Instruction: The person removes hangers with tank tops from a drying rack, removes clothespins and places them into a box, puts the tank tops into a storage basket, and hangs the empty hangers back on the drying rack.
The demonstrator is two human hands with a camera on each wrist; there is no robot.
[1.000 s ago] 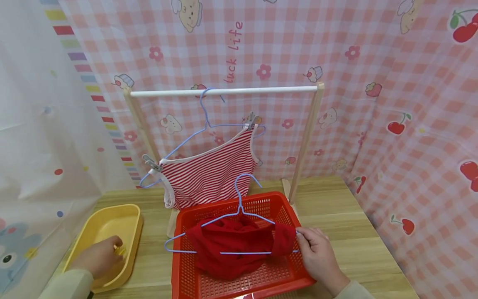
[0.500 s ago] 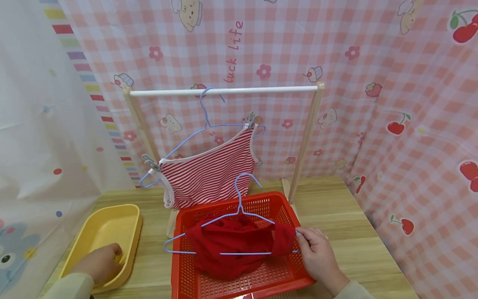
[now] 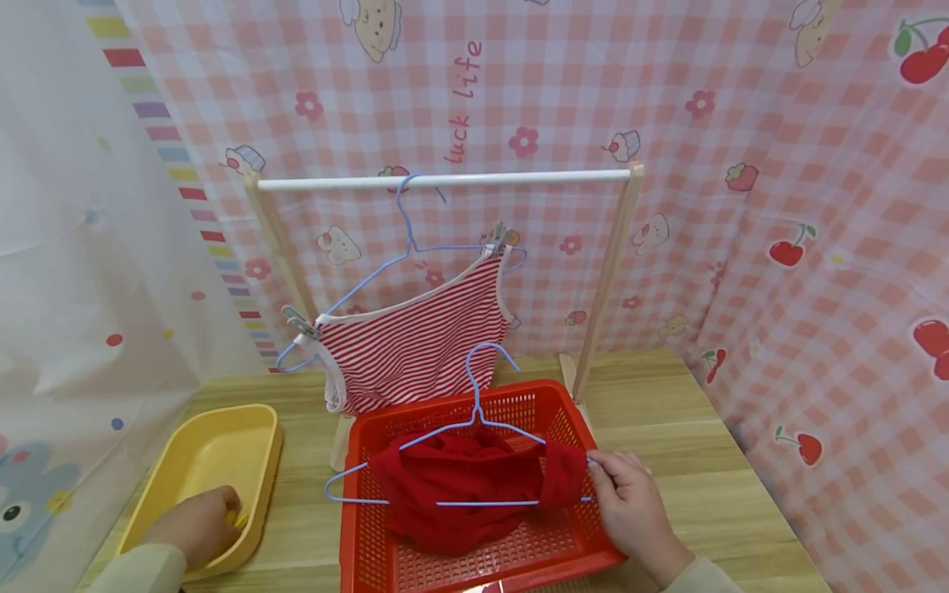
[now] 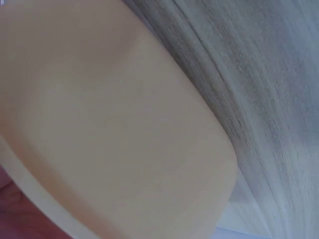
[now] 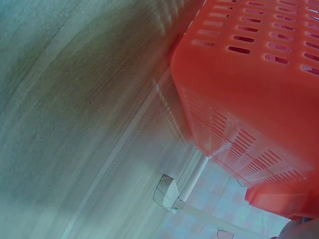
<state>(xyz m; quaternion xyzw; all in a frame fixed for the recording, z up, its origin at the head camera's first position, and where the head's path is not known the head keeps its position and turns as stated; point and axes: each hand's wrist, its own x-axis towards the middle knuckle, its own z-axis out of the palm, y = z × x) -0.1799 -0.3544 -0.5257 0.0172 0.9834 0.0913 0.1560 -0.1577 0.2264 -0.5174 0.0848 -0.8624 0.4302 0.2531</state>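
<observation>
In the head view my left hand (image 3: 194, 527) is low inside the yellow tray (image 3: 268, 445), fingers curled at a small yellow piece (image 3: 239, 517), perhaps a clip, mostly hidden. My right hand (image 3: 630, 506) grips the right end of a blue wire clothes hanger (image 3: 477, 412), thumb on top. A red garment (image 3: 460, 511) is draped on this hanger, its right part close to my fingertips. Both lie over the red basket (image 3: 549, 394). The left wrist view shows the tray (image 4: 139, 134); the right wrist view shows the basket's outside (image 5: 249, 94).
Behind the basket, a rack with a white rail (image 3: 519, 179) carries another blue hanger (image 3: 410, 239). A red-and-white striped top (image 3: 415, 338) hangs there by two grey clips (image 3: 300, 323). Patterned cloth (image 3: 563, 99) surrounds the wooden table (image 3: 667, 412).
My left hand has sunk slightly lower in the tray, and the yellow piece at its fingers has moved down with it. My right hand, the hanger and the red garment have stayed put.
</observation>
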